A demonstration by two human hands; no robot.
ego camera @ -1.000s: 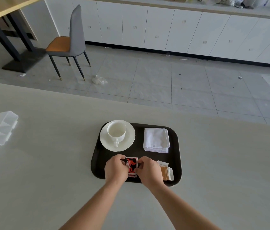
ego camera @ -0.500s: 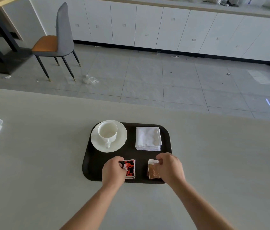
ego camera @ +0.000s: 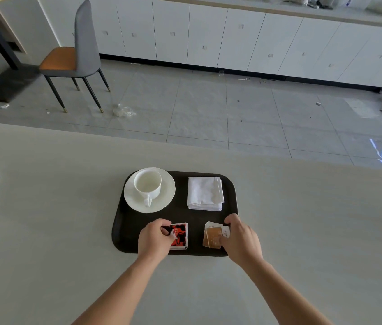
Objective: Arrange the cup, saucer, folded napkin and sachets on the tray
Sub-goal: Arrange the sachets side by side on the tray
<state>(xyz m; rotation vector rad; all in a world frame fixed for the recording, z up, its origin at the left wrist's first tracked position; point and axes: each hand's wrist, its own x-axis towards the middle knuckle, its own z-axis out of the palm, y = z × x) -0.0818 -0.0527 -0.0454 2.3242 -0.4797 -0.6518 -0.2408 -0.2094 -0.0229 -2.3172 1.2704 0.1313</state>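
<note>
On the tray's [ego camera: 119, 231] near edge, the left hand [ego camera: 154, 238] pinches the red sachets [ego camera: 180, 235] and the right hand [ego camera: 241, 240] pinches the brown sachets [ego camera: 212, 238], likely squaring them below the cup [ego camera: 147, 184], saucer [ego camera: 166, 195] and napkin [ego camera: 205, 193].

The tray [ego camera: 124, 228] looks like dark matt plastic, and the cup [ego camera: 147, 186] and saucer [ego camera: 161, 201] like smooth, glossy white china. The folded napkin [ego camera: 205, 193] is soft white cloth, while the sachets [ego camera: 180, 235] look like printed paper with a slight sheen. The table [ego camera: 44, 231] is a smooth, matt pale surface.
</note>
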